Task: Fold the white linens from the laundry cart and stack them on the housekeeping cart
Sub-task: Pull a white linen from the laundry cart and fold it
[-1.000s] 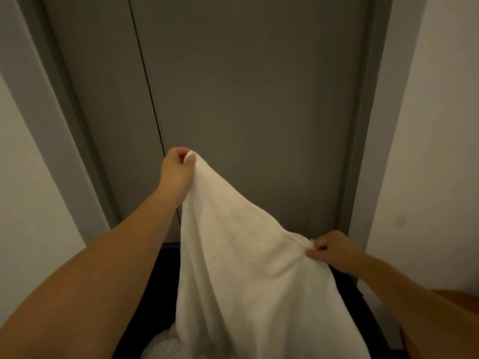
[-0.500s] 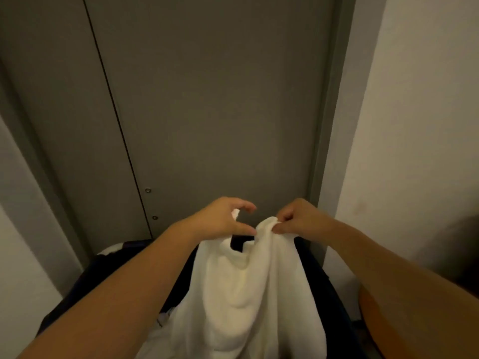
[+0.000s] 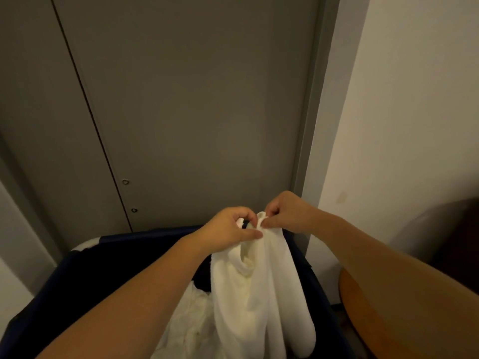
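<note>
A white towel [image 3: 259, 294] hangs doubled over the dark blue laundry cart [image 3: 85, 275], its two top corners brought together. My left hand [image 3: 228, 231] pinches one corner between thumb and fingers. My right hand [image 3: 285, 212] pinches the other corner right beside it, the two hands almost touching. The towel's folded length drops down into the cart. More white linen [image 3: 189, 322] lies crumpled in the cart beneath it.
A grey double door [image 3: 181, 112] stands straight ahead behind the cart, with a grey frame [image 3: 313, 125] on its right. A pale wall [image 3: 401, 112] runs along the right. An orange rounded edge [image 3: 363, 312] shows at the lower right.
My hands were spread apart, holding the towel wide with the left raised. They have come together at the middle, doubling the towel. The view has tilted down towards the cart.
</note>
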The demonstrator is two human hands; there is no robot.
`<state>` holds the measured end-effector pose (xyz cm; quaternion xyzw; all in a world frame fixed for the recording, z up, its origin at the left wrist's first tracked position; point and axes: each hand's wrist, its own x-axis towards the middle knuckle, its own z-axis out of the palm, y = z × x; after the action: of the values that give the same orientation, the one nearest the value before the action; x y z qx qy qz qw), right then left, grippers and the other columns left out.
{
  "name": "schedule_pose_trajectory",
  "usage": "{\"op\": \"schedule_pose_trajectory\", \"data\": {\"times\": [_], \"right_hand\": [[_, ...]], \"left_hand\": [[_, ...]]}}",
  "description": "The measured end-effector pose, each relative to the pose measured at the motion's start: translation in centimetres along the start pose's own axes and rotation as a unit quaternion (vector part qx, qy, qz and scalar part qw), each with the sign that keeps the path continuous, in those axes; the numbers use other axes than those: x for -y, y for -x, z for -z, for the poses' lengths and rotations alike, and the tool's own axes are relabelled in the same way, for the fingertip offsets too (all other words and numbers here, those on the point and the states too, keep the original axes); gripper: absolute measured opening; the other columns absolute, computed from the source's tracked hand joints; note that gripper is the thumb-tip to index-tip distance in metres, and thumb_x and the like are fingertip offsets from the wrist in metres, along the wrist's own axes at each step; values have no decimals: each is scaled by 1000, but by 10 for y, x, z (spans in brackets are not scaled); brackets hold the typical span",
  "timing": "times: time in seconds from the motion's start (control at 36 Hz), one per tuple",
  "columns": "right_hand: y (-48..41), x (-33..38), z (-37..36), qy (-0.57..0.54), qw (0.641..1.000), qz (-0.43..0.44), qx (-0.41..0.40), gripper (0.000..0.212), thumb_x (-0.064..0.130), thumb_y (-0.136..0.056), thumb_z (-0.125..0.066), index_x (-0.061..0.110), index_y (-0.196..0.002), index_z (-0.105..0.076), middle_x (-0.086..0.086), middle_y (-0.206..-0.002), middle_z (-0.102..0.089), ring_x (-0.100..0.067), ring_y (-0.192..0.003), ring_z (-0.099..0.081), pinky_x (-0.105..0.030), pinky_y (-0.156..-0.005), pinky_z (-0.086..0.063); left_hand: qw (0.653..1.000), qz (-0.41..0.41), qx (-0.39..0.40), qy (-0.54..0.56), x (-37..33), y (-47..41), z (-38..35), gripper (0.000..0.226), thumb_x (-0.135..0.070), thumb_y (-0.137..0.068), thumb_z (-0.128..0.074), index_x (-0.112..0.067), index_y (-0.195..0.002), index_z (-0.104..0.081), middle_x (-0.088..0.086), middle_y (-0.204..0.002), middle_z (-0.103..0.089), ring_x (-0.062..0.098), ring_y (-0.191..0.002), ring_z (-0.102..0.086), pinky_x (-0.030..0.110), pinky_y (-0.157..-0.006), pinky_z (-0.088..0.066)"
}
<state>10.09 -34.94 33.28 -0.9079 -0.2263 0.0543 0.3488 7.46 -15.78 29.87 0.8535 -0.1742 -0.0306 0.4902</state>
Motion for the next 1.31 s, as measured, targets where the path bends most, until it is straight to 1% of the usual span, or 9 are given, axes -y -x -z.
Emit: {"op": "schedule_pose_trajectory", "data": {"times": [0.11,0.25,0.47,0.61,0.69,0.97,1.11,1.22,1.31], "right_hand": [[-1,-4,4,6,1000,-7,5,16,18,-77,-75,3,-71,-73,-19,-75,-67,-16,-63,-57,-37,-67,-54],[-2,-9,7,16,1000,-14,8,16,22,-80,-74,9,-70,-74,-6,-67,-64,-11,-61,-56,-30,-67,-53],[-8,-18,-1,7,999,-25,29,22,31,-80,-74,9,-84,-75,-14,-84,-69,-18,-71,-61,-38,-75,-54],[-10,-34,-13,51,997,-50,32,32,34,-81,-74,17,-58,-60,1,-61,-52,-9,-56,-49,-21,-56,-40],[-11,-45,-15,60,995,-67,52,22,36,-82,-71,17,-73,-70,0,-75,-64,-13,-69,-62,-26,-70,-53],[-18,-66,-25,130,981,-102,103,35,39,-85,-65,13,-107,-66,1,-92,-61,-14,-85,-62,-27,-83,-53],[-17,-81,-25,132,980,-107,107,17,39,-86,-65,22,-90,-63,10,-79,-57,-6,-73,-57,-17,-69,-44],[-20,-85,-20,161,976,-93,112,31,40,-86,-64,11,-86,-74,1,-81,-67,-11,-75,-62,-23,-76,-53],[-23,-87,-20,180,975,-80,106,29,36,-84,-66,18,-62,-64,5,-65,-55,-8,-63,-52,-18,-64,-45]], "left_hand": [[1000,13,25,6,-2,-4,-4,24,-30,-79,-77,-32,-102,-69,-11,-100,-69,5,-90,-66,23,-79,-55],[997,7,4,-82,-7,-11,0,13,-27,-89,-66,-22,-77,-63,3,-88,-66,8,-74,-57,25,-68,-47],[979,-40,-38,-195,-39,-29,33,14,-20,-90,-61,-24,-77,-61,-10,-74,-58,1,-64,-49,9,-55,-37],[967,-30,-47,-249,-53,-32,67,9,-20,-91,-62,-18,-83,-65,-6,-80,-61,4,-70,-52,18,-61,-40],[961,-11,-71,-267,-51,-32,84,10,-22,-92,-60,-17,-86,-66,0,-86,-63,14,-79,-56,23,-64,-42],[935,9,-130,-329,-43,-34,121,10,-26,-93,-60,-26,-84,-63,-4,-88,-62,14,-84,-57,26,-72,-40],[932,15,-147,-331,-39,-29,132,16,-24,-93,-60,-30,-79,-59,-9,-81,-59,15,-83,-57,26,-71,-41],[926,35,-151,-345,-31,-27,137,10,-24,-93,-59,-27,-84,-62,-3,-88,-61,17,-86,-58,28,-73,-43],[928,45,-163,-333,-27,-25,139,9,-24,-93,-59,-25,-86,-64,-2,-91,-61,17,-89,-57,28,-75,-42]]}}
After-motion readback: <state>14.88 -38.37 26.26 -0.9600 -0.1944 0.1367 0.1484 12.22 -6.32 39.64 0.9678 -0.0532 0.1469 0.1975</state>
